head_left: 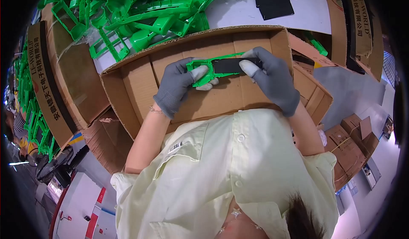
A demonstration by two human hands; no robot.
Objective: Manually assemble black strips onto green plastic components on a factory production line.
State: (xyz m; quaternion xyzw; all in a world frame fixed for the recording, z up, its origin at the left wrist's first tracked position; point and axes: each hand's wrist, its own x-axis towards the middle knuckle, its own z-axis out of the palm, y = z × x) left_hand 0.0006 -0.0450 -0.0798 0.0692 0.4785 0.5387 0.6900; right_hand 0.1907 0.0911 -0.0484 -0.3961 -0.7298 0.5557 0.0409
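Note:
Both hands wear grey gloves with pale fingertips and meet above a shallow open cardboard box (187, 105). My left hand (181, 80) grips the left end of a green plastic frame (203, 70), thumb on top and fingers underneath. A black rectangular pad (228, 66) lies along the right part of that frame. My right hand (269, 75) pinches the pad's right end, with the thumb pressed on its upper face. How far the pad sits inside the frame is hard to tell, and the right fingers hide the frame's far end.
Tangled green plastic parts (157, 13) are heaped on the white table beyond the box. Several black pads (277, 2) lie to their right. Tall cardboard cartons stand at left (70, 73) and far right (362, 26). More boxes (347, 145) sit lower right.

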